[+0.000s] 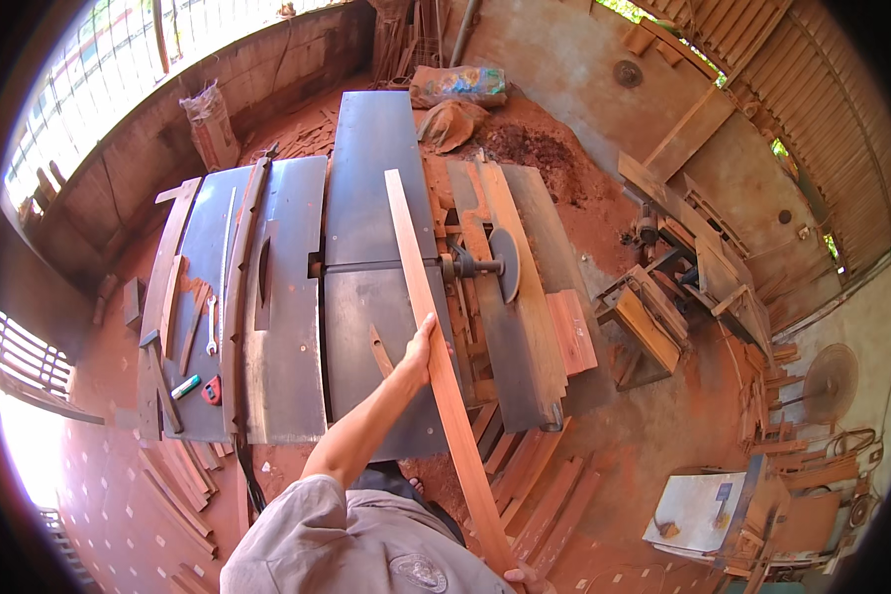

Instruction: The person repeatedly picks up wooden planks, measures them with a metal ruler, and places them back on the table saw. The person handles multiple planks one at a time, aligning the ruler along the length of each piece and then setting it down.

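A long, narrow wooden plank (447,391) slants from the middle of the jointer bed (366,307) down to the lower right. My left hand (421,351) is closed around its left edge near mid-length. At the lower end, by the picture's edge, my right hand (527,576) grips the plank, only partly in view. The far end of the plank lies over the dark metal bed. Just left of my left hand a small pointed wood piece (380,350) rests on the bed. A round saw blade (505,265) on a shaft stands right of the plank.
On the left, a saw table (292,376) shows a blade slot and long fence. An open-end wrench (212,327), red tape measure (212,390), green marker (185,387) and hammer (160,371) lie there. Planks (554,505) lie on the floor at right; sawdust and sacks (455,87) sit behind.
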